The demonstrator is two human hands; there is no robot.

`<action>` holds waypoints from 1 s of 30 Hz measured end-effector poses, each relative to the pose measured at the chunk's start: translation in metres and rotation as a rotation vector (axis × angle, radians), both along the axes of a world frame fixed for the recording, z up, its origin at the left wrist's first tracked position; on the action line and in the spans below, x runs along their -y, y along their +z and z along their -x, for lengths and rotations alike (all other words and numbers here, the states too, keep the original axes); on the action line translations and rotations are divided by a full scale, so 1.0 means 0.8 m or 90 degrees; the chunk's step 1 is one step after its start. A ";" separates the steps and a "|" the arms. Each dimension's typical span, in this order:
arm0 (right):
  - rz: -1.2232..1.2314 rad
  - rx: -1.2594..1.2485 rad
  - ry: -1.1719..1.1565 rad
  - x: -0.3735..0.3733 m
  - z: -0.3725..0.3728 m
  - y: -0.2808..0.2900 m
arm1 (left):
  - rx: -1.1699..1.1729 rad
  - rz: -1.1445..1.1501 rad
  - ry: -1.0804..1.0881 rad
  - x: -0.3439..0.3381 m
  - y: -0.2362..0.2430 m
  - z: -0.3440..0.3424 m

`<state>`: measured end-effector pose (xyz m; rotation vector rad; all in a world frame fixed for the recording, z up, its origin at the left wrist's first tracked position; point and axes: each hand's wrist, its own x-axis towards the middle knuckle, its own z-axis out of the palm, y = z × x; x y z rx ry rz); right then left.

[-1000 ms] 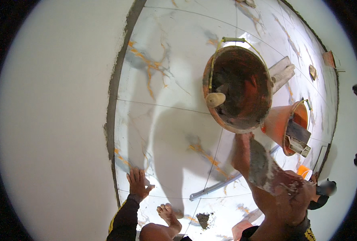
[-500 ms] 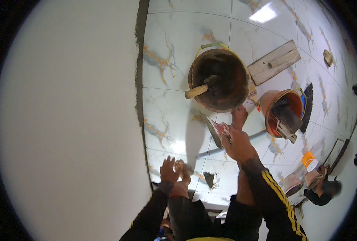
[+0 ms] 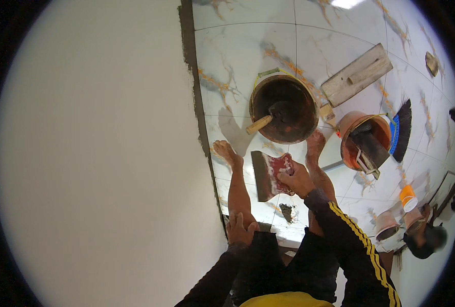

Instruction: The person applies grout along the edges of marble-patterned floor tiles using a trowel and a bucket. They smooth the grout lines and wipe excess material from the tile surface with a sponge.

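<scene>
My right hand [image 3: 298, 180] grips a wide putty knife [image 3: 271, 175] by its red, white-smeared body. Its broad grey blade points left, over the floor between my legs. Flat on my left knee, fingers spread, lies my left hand [image 3: 241, 230], which holds nothing. Just ahead of the putty knife stands a dark, dirty mortar bucket [image 3: 309, 123]. In it leans a trowel [image 3: 259, 125], its wooden handle over the rim and its blade down in the dark inside. A small dark clump of mortar [image 3: 287, 212] sits on the tiles beneath my right wrist.
A white wall [image 3: 104, 153] fills the left. On the tiles lie a wooden float [image 3: 358, 74], a paintbrush [image 3: 328, 113], a stone [image 3: 431, 64] and a broom head [image 3: 402, 130]. An orange bucket [image 3: 346, 148] holds tools. Another person [image 3: 426, 240] is at right, near a small pail [image 3: 407, 198].
My left foot has stepped forward along the wall. My left hand has shifted right onto my knee. The putty knife has turned from edge-on to show its broad face.
</scene>
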<state>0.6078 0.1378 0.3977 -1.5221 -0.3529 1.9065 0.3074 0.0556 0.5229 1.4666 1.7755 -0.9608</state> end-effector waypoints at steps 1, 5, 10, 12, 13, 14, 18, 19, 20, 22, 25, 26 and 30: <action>0.022 -0.067 -0.037 -0.014 0.004 0.006 | -0.005 0.025 0.007 -0.013 -0.008 -0.006; 0.005 -0.101 -0.158 -0.089 0.052 0.007 | -0.065 0.058 -0.015 -0.079 -0.029 -0.023; 0.017 0.021 -0.239 -0.200 0.169 -0.065 | -0.121 0.092 -0.018 -0.132 -0.031 0.002; -0.009 0.262 -0.243 -0.250 0.216 -0.121 | -0.112 0.074 -0.046 -0.137 -0.041 0.015; -0.011 0.307 -0.233 -0.271 0.233 -0.152 | -0.111 0.067 -0.061 -0.138 -0.046 0.022; -0.008 0.346 -0.217 -0.292 0.247 -0.184 | -0.105 0.056 -0.078 -0.139 -0.051 0.030; 0.017 0.426 -0.110 -0.365 0.282 -0.298 | -0.095 0.079 -0.114 -0.145 -0.063 0.055; 0.005 0.443 -0.107 -0.380 0.286 -0.319 | -0.076 0.084 -0.089 -0.146 -0.064 0.060; 0.008 0.456 -0.098 -0.394 0.289 -0.338 | -0.073 0.093 -0.091 -0.148 -0.065 0.064; -0.001 0.468 -0.083 -0.413 0.295 -0.361 | -0.068 0.114 -0.088 -0.150 -0.066 0.069; -0.002 0.422 -0.066 -0.434 0.298 -0.383 | -0.060 0.155 -0.063 -0.155 -0.067 0.074; 0.000 0.425 -0.064 -0.438 0.300 -0.388 | -0.062 0.165 -0.056 -0.158 -0.067 0.075; -0.009 0.492 -0.079 -0.454 0.311 -0.407 | -0.040 0.178 0.001 -0.172 -0.063 0.076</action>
